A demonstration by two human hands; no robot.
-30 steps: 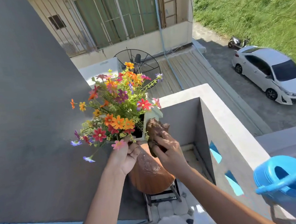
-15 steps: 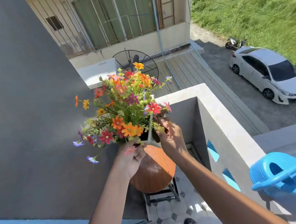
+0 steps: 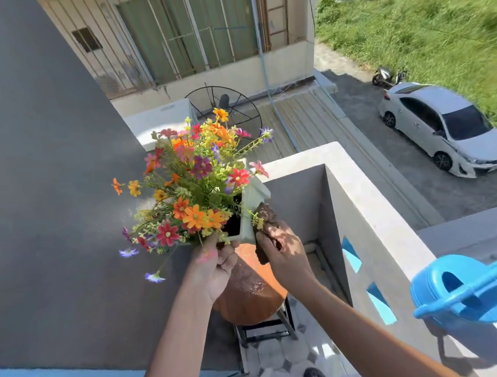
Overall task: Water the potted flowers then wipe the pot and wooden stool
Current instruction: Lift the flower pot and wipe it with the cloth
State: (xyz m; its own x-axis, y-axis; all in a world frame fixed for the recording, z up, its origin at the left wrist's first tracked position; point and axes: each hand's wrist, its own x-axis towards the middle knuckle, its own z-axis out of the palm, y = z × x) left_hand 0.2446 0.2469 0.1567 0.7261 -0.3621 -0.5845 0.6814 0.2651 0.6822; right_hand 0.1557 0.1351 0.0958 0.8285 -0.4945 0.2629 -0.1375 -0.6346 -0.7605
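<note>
Two stages look under way or done: blue watering can (image 3: 461,289) parked well right of the hands, so watering seems finished. Right hand (image 3: 284,252) pinches a brown cloth (image 3: 266,225) against the pot (image 3: 250,288) rim; left hand (image 3: 215,262) grips the near rim. Stool (image 3: 266,330) below, apparently unwiped.

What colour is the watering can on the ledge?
Bright blue; the watering can shows clearly in the head view.
</note>
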